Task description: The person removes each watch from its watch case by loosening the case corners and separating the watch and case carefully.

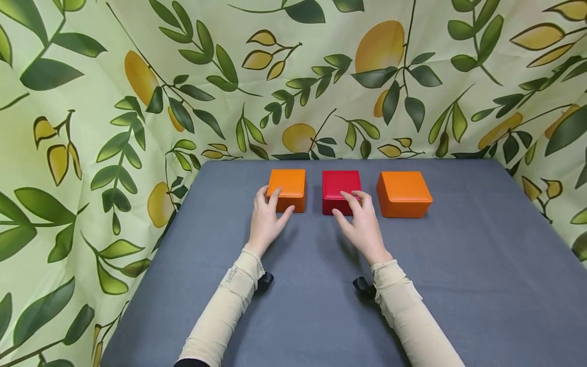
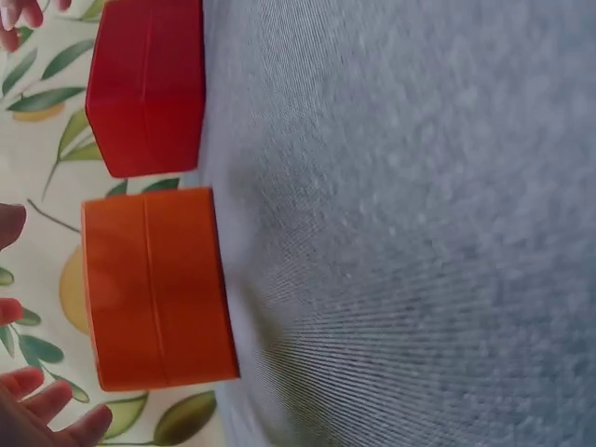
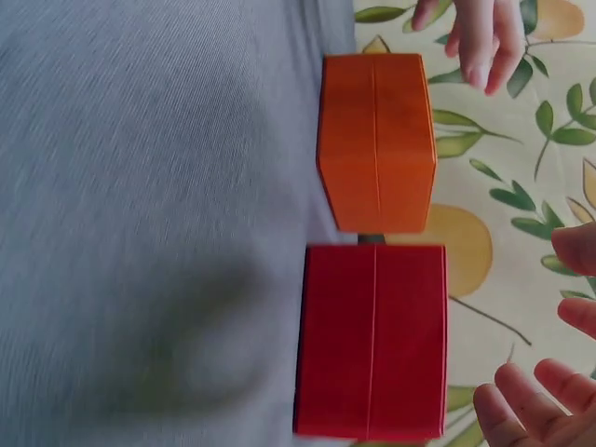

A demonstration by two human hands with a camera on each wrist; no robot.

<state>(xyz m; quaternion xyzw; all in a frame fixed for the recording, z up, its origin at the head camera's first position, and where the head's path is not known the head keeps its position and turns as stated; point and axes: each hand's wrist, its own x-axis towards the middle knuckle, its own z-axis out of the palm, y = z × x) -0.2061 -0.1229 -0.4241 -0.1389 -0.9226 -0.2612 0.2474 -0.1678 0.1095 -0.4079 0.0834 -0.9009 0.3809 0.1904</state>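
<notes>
Three lidded boxes stand in a row near the far edge of the table. My left hand (image 1: 267,221), fingers spread and relaxed, hovers at the front of the left orange box (image 1: 287,189), its fingertips overlapping that box in the head view. Before the red box (image 1: 341,191) in the middle, my right hand (image 1: 363,229) is held with fingers apart and nothing between them. Both wrist views show the fingertips apart from the boxes, with a seam line across the left orange box (image 2: 158,291) and the red box (image 3: 372,342).
A second orange box (image 1: 404,193) stands at the right end of the row. Grey cloth covers the table (image 1: 312,316). A leaf-and-fruit patterned curtain (image 1: 257,102) hangs behind the table and along its sides. Each wrist carries a small black device (image 1: 364,289).
</notes>
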